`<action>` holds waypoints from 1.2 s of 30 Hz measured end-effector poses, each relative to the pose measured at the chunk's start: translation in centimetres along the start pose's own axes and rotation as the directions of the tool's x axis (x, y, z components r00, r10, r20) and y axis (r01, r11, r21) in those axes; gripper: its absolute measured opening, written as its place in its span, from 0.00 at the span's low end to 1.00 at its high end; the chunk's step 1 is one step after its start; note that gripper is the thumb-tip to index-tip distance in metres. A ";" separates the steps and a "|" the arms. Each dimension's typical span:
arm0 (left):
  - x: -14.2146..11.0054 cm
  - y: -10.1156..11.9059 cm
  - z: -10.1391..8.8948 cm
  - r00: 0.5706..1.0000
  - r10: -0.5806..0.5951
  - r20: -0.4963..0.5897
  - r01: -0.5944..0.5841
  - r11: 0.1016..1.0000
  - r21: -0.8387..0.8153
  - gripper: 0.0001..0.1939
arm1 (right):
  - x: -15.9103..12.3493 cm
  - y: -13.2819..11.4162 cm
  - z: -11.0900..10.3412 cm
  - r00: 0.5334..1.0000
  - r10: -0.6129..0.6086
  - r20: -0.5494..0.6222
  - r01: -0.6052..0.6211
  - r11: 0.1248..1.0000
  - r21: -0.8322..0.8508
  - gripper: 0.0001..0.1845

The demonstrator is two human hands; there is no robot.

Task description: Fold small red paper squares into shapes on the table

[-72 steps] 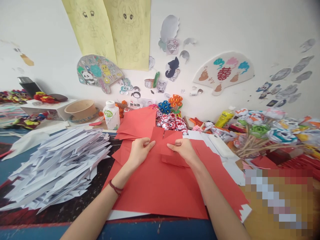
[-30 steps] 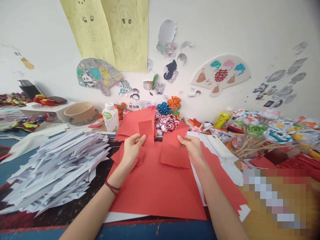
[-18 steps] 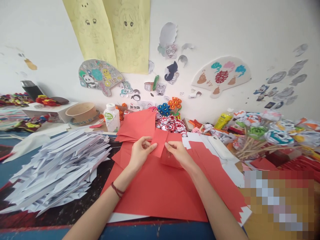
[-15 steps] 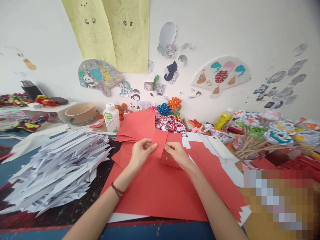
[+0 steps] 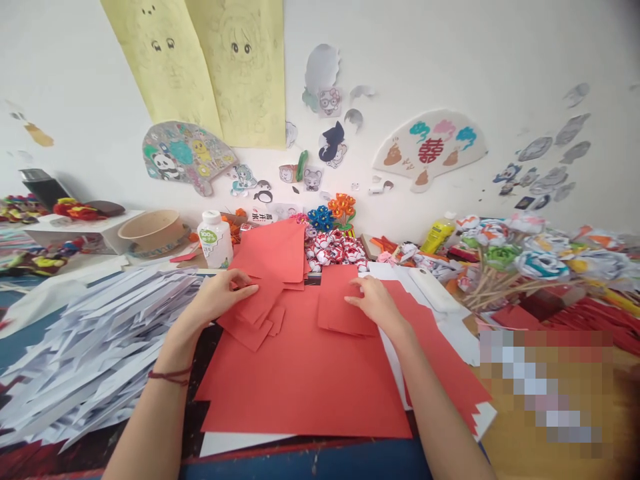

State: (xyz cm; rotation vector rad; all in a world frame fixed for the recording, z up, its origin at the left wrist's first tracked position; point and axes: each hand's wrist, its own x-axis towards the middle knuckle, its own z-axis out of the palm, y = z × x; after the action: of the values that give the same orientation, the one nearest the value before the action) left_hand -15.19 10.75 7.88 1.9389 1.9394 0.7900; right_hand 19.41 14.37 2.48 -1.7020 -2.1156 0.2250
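My left hand (image 5: 225,293) pinches a small piece of red paper (image 5: 267,293) at its left edge. Under that piece lie several other small red pieces (image 5: 253,337), loosely overlapped. To the right, my right hand (image 5: 373,300) is open, its fingers apart at the edge of a small stack of red paper rectangles (image 5: 337,303). I cannot tell whether its fingertips touch the stack. Beneath both hands spreads a large red sheet (image 5: 305,387), with white paper showing under its front edge. Larger red pieces (image 5: 273,247) lie behind my left hand.
A heap of folded white paper strips (image 5: 110,340) fills the left side. Behind it stand a white bottle (image 5: 215,243) and a round tan container (image 5: 153,230). Long red sheets (image 5: 440,360), a white phone-like object (image 5: 437,291) and paper flowers on sticks (image 5: 543,263) are at right.
My hands have moved apart from the middle. The small red paper went left with my left hand; my right hand let go and shifted right to the stack. The view turned slightly right.
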 end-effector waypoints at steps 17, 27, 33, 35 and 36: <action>-0.1 2.7 5.5 0.973 0.211 -0.089 -0.203 0.975 0.087 0.07 | 1.1 1.2 0.5 1.000 -0.029 -0.009 0.029 0.999 -0.043 0.08; -1.4 4.6 7.9 0.962 0.272 -0.002 -0.272 0.962 0.032 0.07 | 0.6 0.7 0.4 0.996 -0.053 0.076 0.049 0.997 0.051 0.15; -2.1 5.8 9.5 0.940 0.338 0.052 -0.335 0.940 -0.057 0.07 | 1.1 1.0 0.8 0.995 -0.031 0.096 0.009 0.975 0.221 0.06; -2.5 6.3 9.9 0.939 0.341 0.044 -0.338 0.938 -0.074 0.10 | 1.1 0.6 0.6 0.995 -0.064 0.081 0.032 0.936 0.350 0.05; -2.7 6.6 10.1 0.941 0.338 0.031 -0.335 0.939 -0.085 0.12 | 1.1 0.3 0.4 0.993 -0.094 0.067 0.056 0.901 0.429 0.06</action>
State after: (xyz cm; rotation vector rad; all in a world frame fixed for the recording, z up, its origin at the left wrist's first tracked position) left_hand -3.97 9.49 2.96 2.2508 1.5436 0.8842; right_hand 19.30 15.51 2.23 -1.3692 -1.9984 0.6966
